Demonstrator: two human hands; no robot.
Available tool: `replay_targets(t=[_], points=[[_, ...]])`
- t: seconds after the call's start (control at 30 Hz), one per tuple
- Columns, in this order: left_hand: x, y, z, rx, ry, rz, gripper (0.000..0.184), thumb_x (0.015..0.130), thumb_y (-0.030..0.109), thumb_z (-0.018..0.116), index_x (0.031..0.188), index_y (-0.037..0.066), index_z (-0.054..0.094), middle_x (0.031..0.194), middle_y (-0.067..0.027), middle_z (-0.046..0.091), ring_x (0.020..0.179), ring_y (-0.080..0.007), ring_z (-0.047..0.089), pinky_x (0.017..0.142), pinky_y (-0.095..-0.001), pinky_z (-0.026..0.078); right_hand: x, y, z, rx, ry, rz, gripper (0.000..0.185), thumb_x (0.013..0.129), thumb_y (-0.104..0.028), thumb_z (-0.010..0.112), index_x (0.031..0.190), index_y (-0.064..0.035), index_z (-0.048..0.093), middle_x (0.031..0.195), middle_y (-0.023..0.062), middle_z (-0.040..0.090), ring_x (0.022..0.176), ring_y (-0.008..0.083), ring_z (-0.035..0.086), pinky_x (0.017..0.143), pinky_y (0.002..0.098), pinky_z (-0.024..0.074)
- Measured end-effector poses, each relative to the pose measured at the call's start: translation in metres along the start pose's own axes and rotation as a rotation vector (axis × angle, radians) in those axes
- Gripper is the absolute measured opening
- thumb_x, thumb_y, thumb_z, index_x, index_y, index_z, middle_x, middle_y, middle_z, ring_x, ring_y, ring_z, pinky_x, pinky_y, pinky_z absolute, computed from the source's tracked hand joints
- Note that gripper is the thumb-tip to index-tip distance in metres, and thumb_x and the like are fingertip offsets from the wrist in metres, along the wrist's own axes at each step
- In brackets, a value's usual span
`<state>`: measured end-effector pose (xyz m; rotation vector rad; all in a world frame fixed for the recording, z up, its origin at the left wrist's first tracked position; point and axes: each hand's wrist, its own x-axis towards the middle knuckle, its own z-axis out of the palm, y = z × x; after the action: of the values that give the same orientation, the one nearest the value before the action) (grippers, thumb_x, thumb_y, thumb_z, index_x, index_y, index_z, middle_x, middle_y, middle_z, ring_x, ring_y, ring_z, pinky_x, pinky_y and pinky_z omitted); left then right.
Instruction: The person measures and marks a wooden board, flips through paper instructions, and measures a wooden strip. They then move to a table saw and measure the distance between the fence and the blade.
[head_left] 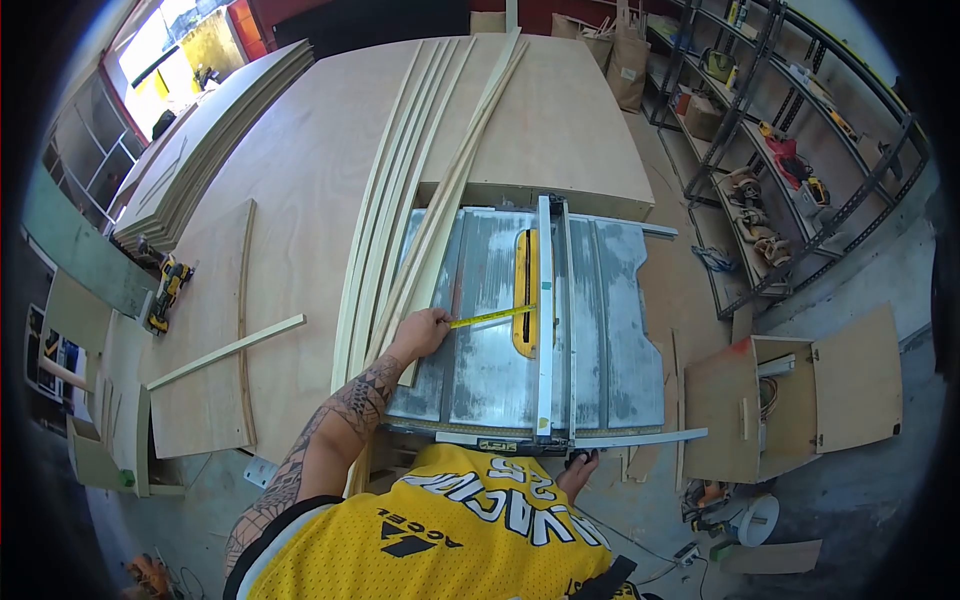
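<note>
My left hand (424, 331) is closed on a yellow tape measure (492, 317), its blade lying across the metal saw table (480, 370) to the yellow insert plate (525, 270). Just right of that plate runs the long metal fence (546, 330). Low at the table's front edge, my right hand (577, 472) has its fingers curled beside a dark knob under the rail (640, 438); what it grips is partly hidden. Long pale wood strips (400, 200) lie left of the saw, some crossing its left edge close to my left hand.
A large plywood sheet (290, 200) spreads left and behind the saw, bearing a yellow power tool (168, 293) and a short strip (225, 352). Metal shelves (745, 130) with tools stand right. An open wooden cabinet (720, 410) and white bucket (755, 520) are at lower right.
</note>
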<state>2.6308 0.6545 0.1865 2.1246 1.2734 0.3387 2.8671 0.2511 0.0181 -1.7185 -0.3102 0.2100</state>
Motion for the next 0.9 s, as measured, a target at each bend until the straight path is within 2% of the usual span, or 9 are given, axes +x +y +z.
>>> replay_targets(t=[0.07,0.17,0.23,0.27,0.3,0.37,0.63,0.83,0.9], points=[[0.000,0.000,-0.003,-0.001,0.010,0.011,0.030,0.102,0.027,0.065,0.121,0.010,0.081,0.110,-0.0212,0.081,0.106,-0.0406,0.077,0.096,-0.0505,0.060,0.000,0.002,0.003,-0.052,-0.028,0.046,0.049,0.121,-0.040,0.041,0.149,-0.0008,0.048,0.127,0.0156,0.064,0.106,0.0242,0.065,0.090,0.0357,0.0540],[0.003,0.000,-0.007,-0.007,-0.028,-0.002,0.030,0.102,0.027,0.065,0.120,0.010,0.082,0.110,-0.0213,0.081,0.105,-0.0405,0.077,0.096,-0.0502,0.060,0.007,-0.001,0.009,0.106,0.024,0.205,0.044,0.122,-0.039,0.035,0.136,-0.0020,0.055,0.118,0.0159,0.065,0.090,0.0215,0.065,0.076,0.0335,0.0568],[0.002,-0.002,-0.006,0.002,-0.022,-0.004,0.030,0.103,0.028,0.065,0.119,0.010,0.082,0.110,-0.0211,0.081,0.105,-0.0406,0.077,0.095,-0.0503,0.060,0.019,-0.005,-0.001,0.321,-0.074,0.599,0.058,0.119,-0.055,0.029,0.105,-0.0092,0.061,0.081,0.0074,0.062,0.056,0.0185,0.052,0.048,0.0342,0.0450],[0.002,-0.002,-0.006,0.006,-0.041,-0.001,0.030,0.103,0.028,0.065,0.119,0.010,0.082,0.110,-0.0211,0.081,0.105,-0.0406,0.077,0.095,-0.0503,0.060,0.029,-0.016,0.007,0.482,0.047,0.882,0.067,0.115,-0.069,0.024,0.084,-0.0169,0.052,0.059,0.0001,0.045,0.041,0.0162,0.032,0.037,0.0353,0.0270],[0.002,-0.001,-0.006,0.012,-0.022,0.016,0.030,0.103,0.028,0.065,0.119,0.010,0.082,0.109,-0.0211,0.081,0.105,-0.0409,0.077,0.095,-0.0505,0.060,0.040,-0.019,0.002,0.551,0.040,1.065,0.067,0.114,-0.070,0.023,0.084,-0.0177,0.052,0.060,0.0002,0.043,0.043,0.0161,0.033,0.038,0.0340,0.0265],[0.006,0.000,-0.005,0.020,-0.028,0.046,0.029,0.103,0.029,0.065,0.118,0.010,0.082,0.109,-0.0211,0.081,0.104,-0.0411,0.076,0.095,-0.0508,0.060,0.045,-0.029,-0.010,0.596,-0.076,1.169,0.068,0.114,-0.070,0.021,0.084,-0.0177,0.052,0.059,0.0003,0.043,0.044,0.0157,0.032,0.040,0.0335,0.0260],[0.048,0.006,-0.006,0.084,-0.019,0.105,0.031,0.103,0.032,0.067,0.115,0.008,0.081,0.109,-0.0215,0.080,0.103,-0.0439,0.076,0.094,-0.0537,0.060,0.042,-0.036,-0.001,0.506,-0.007,1.105,0.068,0.115,-0.069,0.020,0.083,-0.0175,0.052,0.059,-0.0001,0.043,0.046,0.0155,0.034,0.042,0.0329,0.0278],[0.069,0.003,-0.010,0.178,-0.106,0.131,0.028,0.102,0.030,0.066,0.113,0.010,0.080,0.108,-0.0211,0.080,0.102,-0.0433,0.077,0.094,-0.0538,0.061,0.029,-0.028,0.001,0.514,0.083,0.951,0.056,0.118,-0.062,0.033,0.103,-0.0162,0.062,0.078,0.0025,0.062,0.057,0.0166,0.050,0.050,0.0318,0.0398],[0.064,0.012,-0.015,0.197,-0.132,0.106,0.027,0.101,0.029,0.065,0.113,0.010,0.080,0.110,-0.0204,0.080,0.103,-0.0429,0.076,0.094,-0.0540,0.061,0.024,-0.018,-0.001,0.568,-0.017,0.789,0.051,0.118,-0.060,0.038,0.115,-0.0157,0.063,0.092,0.0042,0.068,0.064,0.0180,0.057,0.055,0.0322,0.0458]])
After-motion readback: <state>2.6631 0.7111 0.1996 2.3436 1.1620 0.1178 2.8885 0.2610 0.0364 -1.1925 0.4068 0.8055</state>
